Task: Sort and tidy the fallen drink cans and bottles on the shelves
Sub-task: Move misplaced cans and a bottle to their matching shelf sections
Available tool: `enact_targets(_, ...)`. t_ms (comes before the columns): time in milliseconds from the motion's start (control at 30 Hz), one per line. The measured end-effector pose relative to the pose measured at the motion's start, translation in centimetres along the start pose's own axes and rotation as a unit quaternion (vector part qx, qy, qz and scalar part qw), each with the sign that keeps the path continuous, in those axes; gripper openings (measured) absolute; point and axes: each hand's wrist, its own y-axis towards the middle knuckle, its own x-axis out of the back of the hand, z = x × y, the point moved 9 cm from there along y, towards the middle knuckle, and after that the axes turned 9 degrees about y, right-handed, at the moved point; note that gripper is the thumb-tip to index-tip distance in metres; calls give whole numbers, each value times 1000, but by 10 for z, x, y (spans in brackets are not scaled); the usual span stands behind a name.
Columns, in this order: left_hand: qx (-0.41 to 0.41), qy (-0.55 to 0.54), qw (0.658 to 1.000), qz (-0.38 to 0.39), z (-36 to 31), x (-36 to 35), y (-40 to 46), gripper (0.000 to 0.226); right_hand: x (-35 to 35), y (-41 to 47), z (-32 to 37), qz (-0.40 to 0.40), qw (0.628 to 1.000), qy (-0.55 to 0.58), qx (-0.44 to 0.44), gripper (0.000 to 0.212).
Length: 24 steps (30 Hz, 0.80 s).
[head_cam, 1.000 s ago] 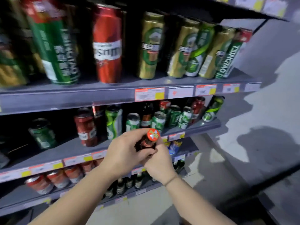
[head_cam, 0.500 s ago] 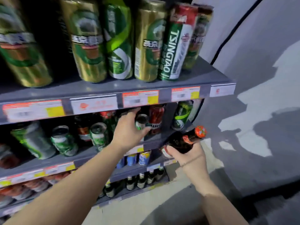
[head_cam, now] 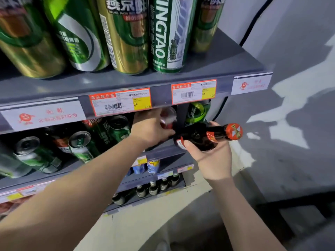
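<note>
Head view: hands [head_cam: 151,127] [head_cam: 213,160] around red can [head_cam: 167,118], bottle [head_cam: 204,135].

Middle shelf [head_cam: 168,147]: low opening under the price-tag rail [head_cam: 126,102], headroom tight. Left hand [head_cam: 150,129] fills the right part of that opening, gripping a red can [head_cam: 167,118]. Left of it, tilted green cans [head_cam: 79,144] crowd the bay, touching one another. A dark upright post [head_cam: 181,115] splits the opening; beyond it one green can [head_cam: 197,111] stands at the shelf's right end. Right hand [head_cam: 212,156] holds a dark bottle [head_cam: 204,134] crosswise just before the shelf edge. Open room right of the shelving, along the grey wall [head_cam: 290,124]
</note>
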Motion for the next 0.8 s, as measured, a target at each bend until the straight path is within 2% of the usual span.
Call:
enact_targets(67, -114, -6, 988, -100, -16, 13, -28, 79, 3, 0, -1, -6, 1000, -8, -11, 44)
enact_targets(133, -208, -40, 963, -167, -26, 24, -57, 78, 7, 2, -3, -25, 999, -29, -14, 42)
enact_targets(200, -260, -67, 944, -191, -28, 35, -82, 73, 7, 5, -8, -43, 998, -48, -22, 44)
enact_targets(300, -293, -80, 934, -190, -22, 45, -113, 68, -5, 14, -15, -53, 997, -54, -30, 51)
enact_targets(533, -266, -88, 944, -174, 11, 54, -154, 63, -63, 35, -37, 17, 997, -61, -39, 61)
enact_targets(667, -229, -85, 955, -169, 26, 65, -164, 64, -80, 60, -34, 27, 995, -91, -39, 57)
enact_targets(800, -175, -97, 966, -161, 42, 69, -170, 71, -90, 89, -35, 20, 990, -116, -75, 85)
